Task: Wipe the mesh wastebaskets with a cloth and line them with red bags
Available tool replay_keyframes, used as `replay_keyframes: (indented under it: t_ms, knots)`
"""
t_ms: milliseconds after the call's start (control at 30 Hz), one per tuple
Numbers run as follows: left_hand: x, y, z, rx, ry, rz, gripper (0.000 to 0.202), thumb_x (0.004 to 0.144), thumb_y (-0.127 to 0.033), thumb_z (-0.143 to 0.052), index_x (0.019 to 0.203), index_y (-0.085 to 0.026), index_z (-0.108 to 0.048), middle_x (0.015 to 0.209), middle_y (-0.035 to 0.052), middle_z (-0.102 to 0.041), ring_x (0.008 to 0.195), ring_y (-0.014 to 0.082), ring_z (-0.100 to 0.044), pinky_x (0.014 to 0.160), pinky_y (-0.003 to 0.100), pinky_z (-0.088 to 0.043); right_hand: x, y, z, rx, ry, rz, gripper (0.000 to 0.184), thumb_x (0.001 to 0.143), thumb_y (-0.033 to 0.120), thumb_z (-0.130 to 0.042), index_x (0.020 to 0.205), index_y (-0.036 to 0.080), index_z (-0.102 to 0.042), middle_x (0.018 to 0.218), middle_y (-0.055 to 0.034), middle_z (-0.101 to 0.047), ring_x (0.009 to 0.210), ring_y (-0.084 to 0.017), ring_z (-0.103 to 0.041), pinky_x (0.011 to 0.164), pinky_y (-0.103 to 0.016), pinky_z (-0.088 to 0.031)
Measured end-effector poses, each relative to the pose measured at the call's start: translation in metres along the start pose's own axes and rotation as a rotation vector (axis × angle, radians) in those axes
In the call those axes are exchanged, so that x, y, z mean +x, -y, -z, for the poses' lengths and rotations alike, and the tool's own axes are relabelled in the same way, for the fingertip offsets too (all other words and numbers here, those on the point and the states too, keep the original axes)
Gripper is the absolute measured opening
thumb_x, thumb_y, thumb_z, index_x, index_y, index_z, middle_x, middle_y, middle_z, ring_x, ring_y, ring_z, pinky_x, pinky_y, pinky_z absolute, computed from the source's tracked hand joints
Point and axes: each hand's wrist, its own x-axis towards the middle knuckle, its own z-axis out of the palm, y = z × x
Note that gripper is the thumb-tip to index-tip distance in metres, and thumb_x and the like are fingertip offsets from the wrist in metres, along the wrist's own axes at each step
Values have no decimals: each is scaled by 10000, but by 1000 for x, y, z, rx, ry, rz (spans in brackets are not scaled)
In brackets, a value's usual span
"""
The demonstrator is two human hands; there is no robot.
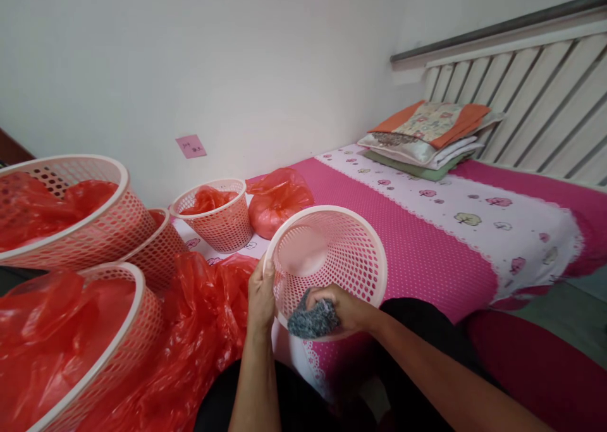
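Observation:
A pale pink perforated plastic basket (353,242) is tilted in front of me, its mouth facing me and its inside bare. My left hand (262,296) grips its rim at the left side. In my right hand (344,305) a fuzzy grey-green cloth (310,318) is bunched up, the fingers closed around it. That cloth lies against the near lower rim, partly inside the mouth. Crumpled red plastic bags (199,318) lie just left of my left hand.
Several pink baskets with red bags in them stand at left, including a small one (218,220) by the wall. Beside it sits a tied red bag (279,204). Folded cushions (427,135) are stacked on the pink bedspread (427,248) near a white radiator (535,97).

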Motion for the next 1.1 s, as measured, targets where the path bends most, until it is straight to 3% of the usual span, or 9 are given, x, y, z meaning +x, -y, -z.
replay_keyframes:
  t_ms: [133, 233, 400, 533, 600, 667, 900, 1000, 1100]
  knots:
    - [-1, 0, 1, -21, 33, 0, 542, 986, -539, -578, 1410, -209, -649, 1490, 92, -638, 1436, 277, -535, 1229, 437, -382, -21, 25, 15, -336, 200, 46, 295, 719, 37, -551, 871, 186, -755, 939, -38, -706, 886, -180, -650, 794, -298, -485]
    - [-2, 0, 1, -20, 39, 10, 535, 987, -535, -579, 1405, -209, -653, 1485, 99, -641, 1422, 281, -549, 1229, 452, -381, -39, 36, 18, -627, 194, 15, 415, 628, -29, -464, 831, 205, -740, 880, -31, -720, 897, -188, -647, 830, -322, -461]
    - [-1, -1, 0, -19, 33, 26, 565, 972, -548, -596, 1414, -200, -646, 1497, 111, -629, 1429, 286, -543, 1220, 442, -393, -58, 34, 22, -1073, 53, -16, 285, 721, -7, -530, 783, 210, -704, 867, -64, -715, 843, -230, -613, 794, -373, -408]
    - [-2, -4, 0, -39, 30, 29, 557, 962, -560, -609, 1393, -211, -664, 1496, 93, -633, 1431, 277, -539, 1227, 433, -384, -59, 38, 33, -1309, -189, 12, 178, 782, 40, -590, 812, 192, -678, 875, -84, -683, 829, -250, -560, 809, -396, -381]
    - [-2, -5, -1, -58, 27, 43, 554, 962, -563, -609, 1390, -215, -664, 1474, 90, -651, 1408, 272, -561, 1221, 440, -391, -58, 42, 35, -1320, -294, 51, 193, 795, 34, -577, 872, 186, -669, 916, -84, -671, 877, -256, -559, 830, -396, -379]
    - [-2, -5, -1, -77, 18, 63, 550, 965, -563, -604, 1391, -220, -661, 1458, 92, -663, 1384, 266, -583, 1217, 450, -397, -57, 43, 29, -1260, -308, 99, 211, 800, 33, -561, 912, 186, -653, 946, -81, -660, 902, -253, -558, 832, -390, -388]
    - [0, -5, 2, -147, -20, 81, 549, 927, -579, -648, 1345, -225, -692, 1441, 87, -676, 1417, 259, -555, 1211, 413, -411, -69, 20, -25, -1059, -157, 141, 384, 716, -12, -481, 1012, 199, -607, 1047, -92, -643, 952, -255, -547, 898, -412, -456]
    - [0, -5, 3, -147, -27, 114, 588, 900, -592, -675, 1346, -208, -691, 1438, 106, -676, 1394, 276, -577, 1198, 431, -427, -73, 17, -31, -1075, -100, 122, 497, 646, -1, -509, 1098, 182, -603, 1147, -107, -641, 1033, -271, -551, 967, -441, -470]
    - [2, -4, 2, -179, -54, 120, 592, 885, -589, -696, 1336, -205, -699, 1417, 112, -690, 1374, 272, -594, 1200, 432, -425, -72, 14, -27, -1163, -69, 158, 536, 694, 5, -527, 1201, 169, -589, 1209, -120, -642, 1080, -284, -560, 997, -464, -474]
